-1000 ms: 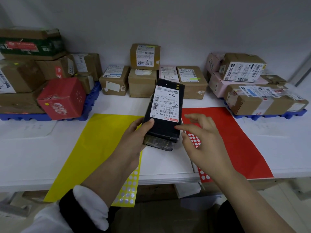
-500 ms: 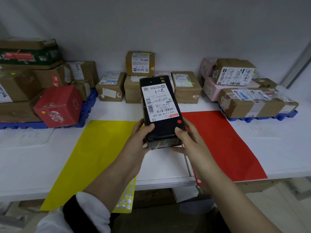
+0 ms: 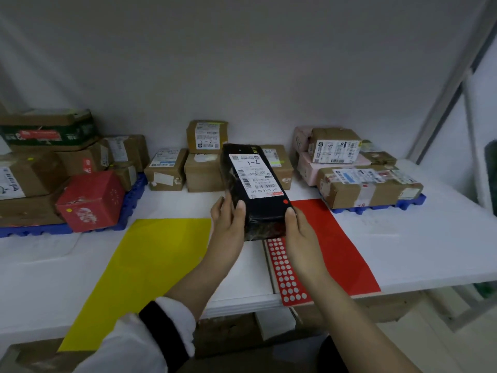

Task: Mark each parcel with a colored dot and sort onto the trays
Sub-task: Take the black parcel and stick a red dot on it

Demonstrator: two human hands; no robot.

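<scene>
The black parcel (image 3: 252,189), labelled "2~1" by hand with a red dot (image 3: 285,201) beside the right thumb, is clasped at its near end by left hand (image 3: 228,224) and right hand (image 3: 298,232), red sticker sheet (image 3: 285,270) just below, brown boxes (image 3: 204,170) behind

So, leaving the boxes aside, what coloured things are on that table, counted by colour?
Red: 2, the red sheet and the dot strip
Yellow: 1, the yellow sheet
Blue: 2, the trays
Total: 5
Left out: the held parcel.
</scene>
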